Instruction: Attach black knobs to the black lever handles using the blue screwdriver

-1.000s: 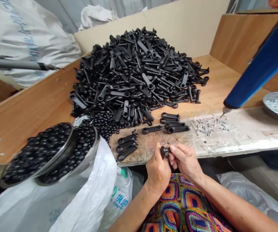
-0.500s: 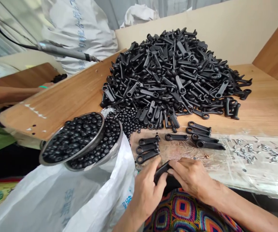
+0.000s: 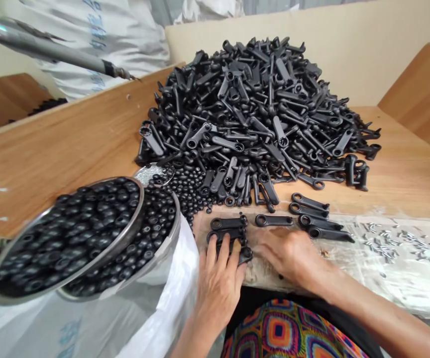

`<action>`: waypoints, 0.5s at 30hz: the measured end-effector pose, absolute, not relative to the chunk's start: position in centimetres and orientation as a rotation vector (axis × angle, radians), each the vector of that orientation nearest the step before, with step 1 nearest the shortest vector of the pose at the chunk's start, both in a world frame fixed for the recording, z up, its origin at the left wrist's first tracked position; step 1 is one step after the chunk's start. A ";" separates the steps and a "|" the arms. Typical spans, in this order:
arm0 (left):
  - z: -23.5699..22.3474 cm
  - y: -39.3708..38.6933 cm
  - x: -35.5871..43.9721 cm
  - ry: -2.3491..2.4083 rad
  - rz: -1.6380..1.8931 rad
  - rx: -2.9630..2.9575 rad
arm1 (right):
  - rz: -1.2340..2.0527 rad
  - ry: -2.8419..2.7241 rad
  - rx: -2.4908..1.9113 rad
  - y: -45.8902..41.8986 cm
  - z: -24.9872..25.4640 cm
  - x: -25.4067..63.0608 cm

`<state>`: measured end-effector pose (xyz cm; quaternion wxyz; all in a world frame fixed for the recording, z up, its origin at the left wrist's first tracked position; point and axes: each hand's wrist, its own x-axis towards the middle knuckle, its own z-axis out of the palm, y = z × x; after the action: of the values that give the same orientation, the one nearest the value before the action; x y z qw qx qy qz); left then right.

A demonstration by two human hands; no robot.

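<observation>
Black handles (image 3: 227,223) lie stacked side by side at the front of the bench (image 3: 416,181), just beyond the patterned cloth (image 3: 284,328) nearest to my camera. At near left I see a white sack (image 3: 179,281) below two overlapping metal bowls (image 3: 142,199), both filled with black knobs (image 3: 76,238). My left hand (image 3: 220,271) is palm down, fingers extended and slightly parted, touching the handles from above without closing round one. My right hand (image 3: 293,256) hovers or rests close beside it, fingers partly bent; they blur, and I cannot tell how far open it is or whether it holds anything. Just past that hand lies a single handle (image 3: 273,220), with a slanting group of handles (image 3: 330,234) to its right, then scattered silver pins (image 3: 389,242) on the covered strip. Farther back I have loose small beads (image 3: 190,186), a shiny dish (image 3: 151,175) and the big heap of black pieces (image 3: 256,119). A grey powered tool (image 3: 65,57) hangs at upper left, before a white bag (image 3: 125,40) with blue writing; a beige panel (image 3: 368,54) stands behind the heap.
</observation>
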<state>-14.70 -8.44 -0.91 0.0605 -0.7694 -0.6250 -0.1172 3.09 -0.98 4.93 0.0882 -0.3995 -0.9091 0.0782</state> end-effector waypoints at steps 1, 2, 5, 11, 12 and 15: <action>-0.9 -8.2 -14.9 -1.877 -0.356 -2.361 | 0.132 -2.663 -1.214 -0.5 5.1 4.1; -0.9 -8.0 -15.0 -1.865 -0.357 -2.390 | 0.022 -2.633 -1.251 0.0 5.2 5.1; -0.7 -7.3 -15.1 -1.845 -0.362 -2.440 | -0.207 -2.653 -1.336 1.3 5.0 7.3; -0.3 -6.8 -14.9 -1.866 -0.411 -2.436 | -0.228 -2.785 -1.267 2.1 3.5 8.2; -0.2 -7.0 -14.9 -1.857 -0.468 -2.425 | -0.216 -2.787 -1.251 2.1 3.3 8.3; 0.6 -8.7 -15.0 -1.754 -0.858 -2.400 | -0.220 -2.722 -1.219 1.8 3.7 9.3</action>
<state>-14.95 -8.70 0.57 0.0239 -0.7754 -0.5667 -0.2774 9.25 1.82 3.68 0.0754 -0.4063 -0.9076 -0.0735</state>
